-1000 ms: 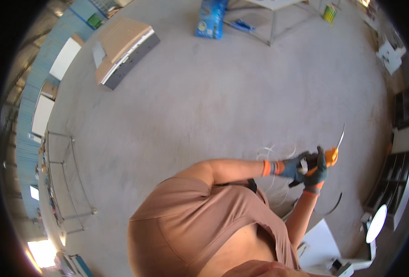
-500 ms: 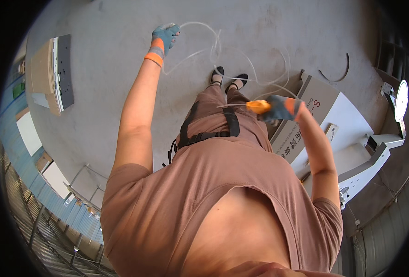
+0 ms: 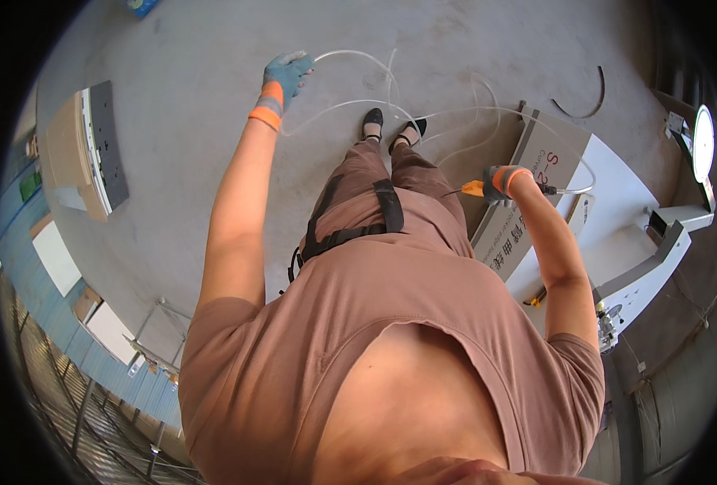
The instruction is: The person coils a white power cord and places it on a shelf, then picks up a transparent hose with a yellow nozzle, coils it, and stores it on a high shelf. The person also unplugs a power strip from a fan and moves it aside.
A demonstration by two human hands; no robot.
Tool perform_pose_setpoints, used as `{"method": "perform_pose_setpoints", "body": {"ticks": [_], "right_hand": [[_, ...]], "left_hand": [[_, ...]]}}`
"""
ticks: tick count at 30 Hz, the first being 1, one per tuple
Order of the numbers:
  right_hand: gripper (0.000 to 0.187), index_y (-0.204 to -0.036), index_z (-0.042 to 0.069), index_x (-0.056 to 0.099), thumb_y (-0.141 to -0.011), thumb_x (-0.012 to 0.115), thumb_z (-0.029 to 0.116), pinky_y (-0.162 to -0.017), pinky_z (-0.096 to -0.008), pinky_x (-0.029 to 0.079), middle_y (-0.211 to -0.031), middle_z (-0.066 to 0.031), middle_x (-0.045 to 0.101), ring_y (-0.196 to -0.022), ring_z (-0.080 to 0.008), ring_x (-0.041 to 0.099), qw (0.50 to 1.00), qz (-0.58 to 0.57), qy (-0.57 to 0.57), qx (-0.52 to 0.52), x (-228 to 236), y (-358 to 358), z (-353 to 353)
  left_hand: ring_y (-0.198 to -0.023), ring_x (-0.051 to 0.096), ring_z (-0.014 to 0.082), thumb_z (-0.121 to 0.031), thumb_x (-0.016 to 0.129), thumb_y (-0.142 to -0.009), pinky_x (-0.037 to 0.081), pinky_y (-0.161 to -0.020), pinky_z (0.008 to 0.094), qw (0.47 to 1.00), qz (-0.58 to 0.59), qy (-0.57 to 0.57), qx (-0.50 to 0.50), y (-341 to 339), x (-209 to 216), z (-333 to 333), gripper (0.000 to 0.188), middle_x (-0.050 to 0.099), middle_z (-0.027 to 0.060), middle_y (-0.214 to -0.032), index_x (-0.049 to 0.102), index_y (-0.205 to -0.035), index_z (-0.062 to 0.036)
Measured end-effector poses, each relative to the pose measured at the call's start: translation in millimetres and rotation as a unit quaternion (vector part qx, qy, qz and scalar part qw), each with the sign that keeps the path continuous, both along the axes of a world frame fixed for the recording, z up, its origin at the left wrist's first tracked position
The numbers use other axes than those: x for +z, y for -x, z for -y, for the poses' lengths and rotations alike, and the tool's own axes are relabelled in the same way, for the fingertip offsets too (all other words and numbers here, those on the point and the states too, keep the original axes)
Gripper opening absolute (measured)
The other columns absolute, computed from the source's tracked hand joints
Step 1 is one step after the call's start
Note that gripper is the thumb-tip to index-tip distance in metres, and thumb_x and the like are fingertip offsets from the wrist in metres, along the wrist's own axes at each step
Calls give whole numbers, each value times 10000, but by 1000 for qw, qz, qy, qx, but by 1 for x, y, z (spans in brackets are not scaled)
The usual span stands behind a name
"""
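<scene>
My left hand (image 3: 286,74), in a grey-blue and orange work glove, is closed around a clear flexible hose (image 3: 354,53) out at arm's length. From there the hose hangs in loose loops above the floor in front of my shoes. Its other end curves around into a dark fitting (image 3: 546,189) behind my right hand. My right hand (image 3: 500,184), gloved alike, grips an orange air blow gun (image 3: 472,188). The gun's thin nozzle points left, over my right thigh. The glove hides most of its handle.
At my right stands a grey and white machine (image 3: 617,182) with a round white disc (image 3: 703,144). A yellow and black tool (image 3: 535,299) lies by its base. A dark curved strip (image 3: 601,90) rests on the floor. Brown and dark panels (image 3: 74,158) stand at the left.
My right hand has moved right with the blow gun, and the fitting behind it now shows. The hose loops have swung, one now arching over to the right. My left hand keeps its grip.
</scene>
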State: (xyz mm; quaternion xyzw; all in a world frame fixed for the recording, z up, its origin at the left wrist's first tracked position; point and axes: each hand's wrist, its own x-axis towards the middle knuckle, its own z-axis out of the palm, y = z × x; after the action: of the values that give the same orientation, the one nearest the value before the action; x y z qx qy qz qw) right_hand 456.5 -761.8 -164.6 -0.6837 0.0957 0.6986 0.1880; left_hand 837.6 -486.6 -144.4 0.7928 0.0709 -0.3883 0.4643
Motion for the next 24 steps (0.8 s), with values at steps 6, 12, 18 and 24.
{"method": "perform_pose_setpoints", "body": {"ticks": [6, 12, 18, 24], "right_hand": [[280, -1036, 68, 736, -837, 591, 200, -712, -415, 537, -931, -144, 724, -819, -316, 705, 988, 89, 112, -58, -3, 8, 8], [298, -1023, 81, 745, -800, 616, 230, -717, -420, 550, -892, -163, 724, -832, -324, 715, 976, 155, 103, -116, -12, 7, 5], [293, -1049, 122, 743, -816, 611, 239, -737, -423, 560, -965, -115, 739, -875, -313, 718, 980, 150, 108, -68, -54, -8, -32], [288, -1055, 131, 741, -822, 611, 238, -747, -420, 558, -980, -108, 734, -892, -310, 714, 980, 138, 106, -99, -69, -14, -37]], "left_hand": [[-588, 440, 66, -221, 740, -846, 332, -464, 209, 999, -27, 4, -18, 10, 6, 14, 383, 628, -3, -819, 641, -1180, -61], [-576, 426, 58, -218, 722, -866, 333, -469, 200, 998, -15, -19, -54, 11, 2, 30, 339, 625, -7, -810, 640, -1156, -62], [-583, 426, 54, -227, 715, -873, 329, -474, 199, 996, -28, -15, -81, 10, 2, 38, 358, 624, -17, -812, 623, -1174, -56], [-580, 426, 54, -218, 718, -873, 325, -473, 197, 996, -36, -36, -67, 16, -4, 35, 357, 624, -14, -819, 626, -1174, -49]]}}
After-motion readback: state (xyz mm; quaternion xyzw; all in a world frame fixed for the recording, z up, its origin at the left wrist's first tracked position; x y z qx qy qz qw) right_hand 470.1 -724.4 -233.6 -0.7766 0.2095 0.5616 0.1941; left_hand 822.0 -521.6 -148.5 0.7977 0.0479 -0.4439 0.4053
